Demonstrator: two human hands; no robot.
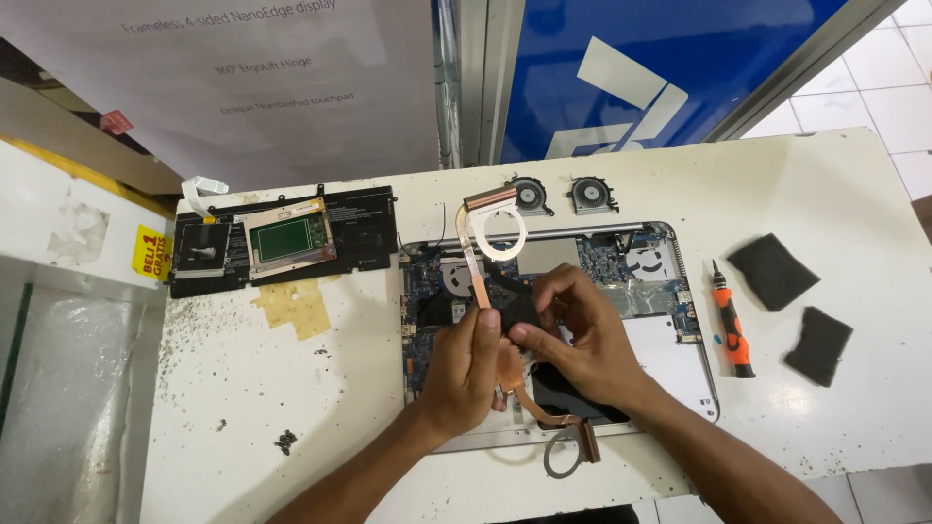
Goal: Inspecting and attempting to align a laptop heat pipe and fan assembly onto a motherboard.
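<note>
Both hands, left hand (464, 361) and right hand (575, 335), pinch the bent copper heat pipe assembly (482, 254) (over the opened silver laptop chassis (691, 374)); uneven force risks kinking it.

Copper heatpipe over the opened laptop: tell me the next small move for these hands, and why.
Probably keep rubbing the dark cloth along the copper heatpipe, working up towards its upper end. The left hand grips the pipe's middle over the opened laptop, while the right hand pinches the cloth against it, and only that middle stretch is under the cloth now.
</note>
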